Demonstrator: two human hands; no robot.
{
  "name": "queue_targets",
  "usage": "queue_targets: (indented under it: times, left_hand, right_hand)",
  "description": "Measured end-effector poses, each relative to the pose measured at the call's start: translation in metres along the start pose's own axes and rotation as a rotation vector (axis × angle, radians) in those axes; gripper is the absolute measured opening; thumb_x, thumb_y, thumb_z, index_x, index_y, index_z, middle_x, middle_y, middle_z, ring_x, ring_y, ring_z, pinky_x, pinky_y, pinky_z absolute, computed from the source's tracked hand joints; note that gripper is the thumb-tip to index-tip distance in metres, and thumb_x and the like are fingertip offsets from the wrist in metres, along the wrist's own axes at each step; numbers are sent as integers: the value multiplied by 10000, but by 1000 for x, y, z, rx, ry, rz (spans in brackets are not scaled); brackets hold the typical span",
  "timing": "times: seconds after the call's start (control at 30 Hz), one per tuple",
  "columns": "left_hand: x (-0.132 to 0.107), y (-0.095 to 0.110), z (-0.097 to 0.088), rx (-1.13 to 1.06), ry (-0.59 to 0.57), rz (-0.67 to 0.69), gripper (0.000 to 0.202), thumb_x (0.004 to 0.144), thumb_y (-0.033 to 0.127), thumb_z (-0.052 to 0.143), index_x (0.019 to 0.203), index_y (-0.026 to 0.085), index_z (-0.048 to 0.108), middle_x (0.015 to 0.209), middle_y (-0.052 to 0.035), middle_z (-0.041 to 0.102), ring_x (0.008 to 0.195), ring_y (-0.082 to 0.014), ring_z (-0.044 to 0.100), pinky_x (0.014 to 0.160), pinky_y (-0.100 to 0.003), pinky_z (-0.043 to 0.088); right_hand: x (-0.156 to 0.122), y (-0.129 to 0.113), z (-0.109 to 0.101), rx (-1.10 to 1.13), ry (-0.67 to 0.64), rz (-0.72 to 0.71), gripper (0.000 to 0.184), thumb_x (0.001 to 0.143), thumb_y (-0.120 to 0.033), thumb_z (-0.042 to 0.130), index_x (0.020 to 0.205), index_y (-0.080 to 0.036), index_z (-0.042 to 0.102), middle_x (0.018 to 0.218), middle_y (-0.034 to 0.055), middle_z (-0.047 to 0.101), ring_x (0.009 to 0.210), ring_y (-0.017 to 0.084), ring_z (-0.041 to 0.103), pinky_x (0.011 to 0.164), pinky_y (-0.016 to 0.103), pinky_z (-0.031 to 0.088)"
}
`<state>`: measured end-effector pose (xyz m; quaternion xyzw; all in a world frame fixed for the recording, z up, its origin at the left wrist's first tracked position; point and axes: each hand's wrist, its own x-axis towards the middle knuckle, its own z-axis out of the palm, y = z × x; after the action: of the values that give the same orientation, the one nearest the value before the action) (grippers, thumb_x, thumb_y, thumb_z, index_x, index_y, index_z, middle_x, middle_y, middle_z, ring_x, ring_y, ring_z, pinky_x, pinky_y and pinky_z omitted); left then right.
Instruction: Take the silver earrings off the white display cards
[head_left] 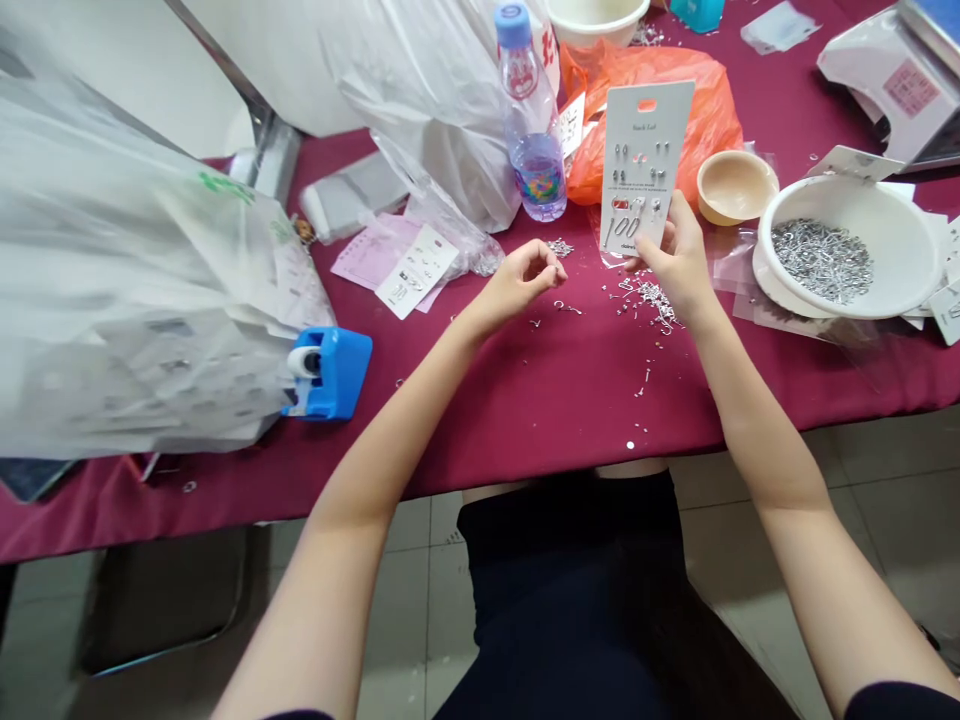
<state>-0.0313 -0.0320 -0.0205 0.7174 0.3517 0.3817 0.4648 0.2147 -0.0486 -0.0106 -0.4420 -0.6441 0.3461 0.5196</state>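
Note:
My right hand grips a white earring card by its lower right edge and holds it upright above the table. Several small metal earrings sit in rows on the card. To the left, my left hand is curled with thumb and fingertips together; whatever they pinch, if anything, is too small to make out. Just behind it lies a little heap of metal pieces. Below the card, loose earring parts are scattered over the dark red cloth.
A white bowl of metal pieces and a tan bowl stand right. Behind are an orange bag and a water bottle. Leftward are another card, a blue tape dispenser and a large plastic bag.

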Motion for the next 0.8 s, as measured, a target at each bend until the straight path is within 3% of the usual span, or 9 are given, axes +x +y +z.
queue_targets:
  times: [0.17, 0.37, 0.6, 0.8]
  left_hand:
    - [-35, 8, -13, -86, 34, -47, 302, 786, 369, 792, 826, 181, 558, 821, 5, 619, 749, -86, 580, 711, -218, 500]
    - [-54, 9, -25, -14, 19, -27, 306, 817, 424, 772, 987, 176, 714, 968, -46, 718, 875, -131, 673, 843, -281, 554]
    - [-66, 2, -23, -24, 77, -73, 168, 844, 320, 713, 892, 163, 748, 889, -52, 778, 859, -172, 734, 891, -358, 590]
    - [-73, 4, -21, -70, 119, -125, 245, 835, 397, 768, 878, 156, 751, 1113, -102, 798, 1079, -230, 746, 990, -405, 583]
  right_hand:
    - [0, -17, 23, 72, -73, 5, 312, 884, -278, 622, 1173, -284, 503, 1177, 53, 690, 835, 172, 704, 706, 356, 673]
    - [9, -40, 63, 75, -119, 22, 298, 921, -304, 614, 1194, -296, 496, 1148, 42, 687, 904, 172, 703, 734, 335, 679]
    - [0, -11, 89, 107, -129, 2, 252, 945, -319, 577, 1173, -295, 472, 1231, 46, 669, 950, 174, 704, 740, 346, 683]
    - [-14, -3, 85, 29, -153, -7, 260, 966, -400, 606, 1169, -299, 478, 1208, 45, 664, 1019, 210, 700, 740, 381, 687]
